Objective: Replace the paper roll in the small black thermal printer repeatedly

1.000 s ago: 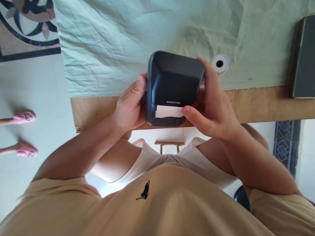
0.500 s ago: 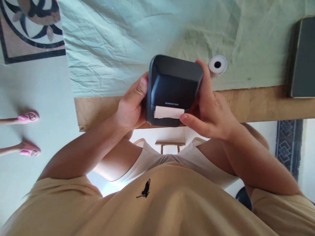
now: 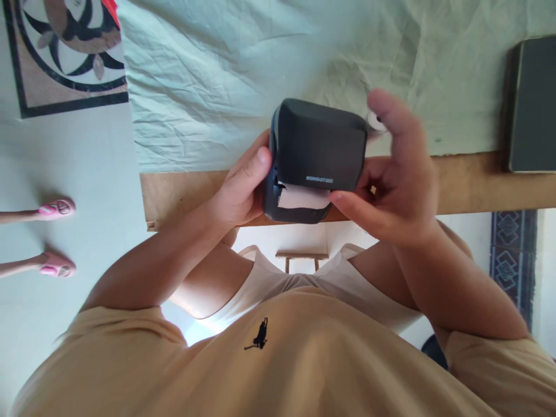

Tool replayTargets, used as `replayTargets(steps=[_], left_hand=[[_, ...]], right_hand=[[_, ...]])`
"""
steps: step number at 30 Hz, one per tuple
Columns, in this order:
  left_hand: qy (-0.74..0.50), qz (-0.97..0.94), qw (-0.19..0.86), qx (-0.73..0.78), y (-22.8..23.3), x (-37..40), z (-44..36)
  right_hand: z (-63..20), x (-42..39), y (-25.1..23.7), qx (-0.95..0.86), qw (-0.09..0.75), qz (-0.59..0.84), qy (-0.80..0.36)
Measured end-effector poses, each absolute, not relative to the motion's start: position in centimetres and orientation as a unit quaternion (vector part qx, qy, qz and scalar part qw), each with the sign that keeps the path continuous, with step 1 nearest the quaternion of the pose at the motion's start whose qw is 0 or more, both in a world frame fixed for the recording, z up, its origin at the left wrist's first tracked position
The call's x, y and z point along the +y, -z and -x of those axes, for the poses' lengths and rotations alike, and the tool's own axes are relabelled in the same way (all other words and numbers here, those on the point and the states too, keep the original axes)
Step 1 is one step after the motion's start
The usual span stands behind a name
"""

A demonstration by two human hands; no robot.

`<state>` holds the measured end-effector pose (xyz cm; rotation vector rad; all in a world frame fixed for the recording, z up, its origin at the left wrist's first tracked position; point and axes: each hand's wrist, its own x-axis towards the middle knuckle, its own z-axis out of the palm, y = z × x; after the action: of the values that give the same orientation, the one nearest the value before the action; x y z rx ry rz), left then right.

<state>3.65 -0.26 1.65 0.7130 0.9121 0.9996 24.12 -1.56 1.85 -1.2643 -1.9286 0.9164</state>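
**Label printer held over the table edge**

Pale green cloth [image 3: 243, 75] is spread, creased, over a wooden table [image 3: 478, 182], whose bare near edge is seen below it; a small dark label printer [image 3: 319, 147] is held just above that edge, near the middle of the view. Its long axis runs left to right; the paper slot faces the person, with a white paper strip [image 3: 303, 198] emerging from it. Compared with half a second earlier, the lid appears lifted off the body along the near seam, and the printer sits slightly further right; the right hand's upper finger has been raised clear and is blurred. The left hand [image 3: 241, 191] is clamped on the printer's left side, thumb pressed at the lid's corner. The right hand [image 3: 397, 185] supports the right side; its fingers are spread apart, one fingertip touching the strip's right end. A white paper roll [image 3: 374, 121] is partly hidden behind the raised finger; a dark book [image 3: 532, 104] lies far right; pink sandals [image 3: 54, 237] are seen on the floor at left.
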Motion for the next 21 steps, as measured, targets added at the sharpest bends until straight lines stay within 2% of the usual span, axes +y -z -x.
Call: replayTargets(steps=[6,9,13,17,21], left_hand=[[-0.44,-0.331,0.718,0.426,-1.8,-0.4,-3.0],[-0.429,-0.325,0.734,0.415,-2.0,-0.3,-2.8],[-0.429,-0.305,0.734,0.429,-2.2,-0.1,-2.6],[-0.393,-0.344,0.738,0.427,-2.2,-0.3,-2.5],[-0.445,-0.367,0.701,0.419,-1.5,-1.0,-2.8]], right_hand=[[-23.5,-1.7,-2.7,-0.693,0.495,0.478,-0.216],[-22.9,-1.3,-2.9,-0.667,0.534,0.477,-0.206],[-22.5,-0.7,-2.8,-0.698,0.494,0.492,-0.168],[-22.4,-0.8,-3.1,-0.731,0.419,0.527,-0.107],[-21.9,-1.3,-4.0,-0.761,0.345,0.547,-0.057]])
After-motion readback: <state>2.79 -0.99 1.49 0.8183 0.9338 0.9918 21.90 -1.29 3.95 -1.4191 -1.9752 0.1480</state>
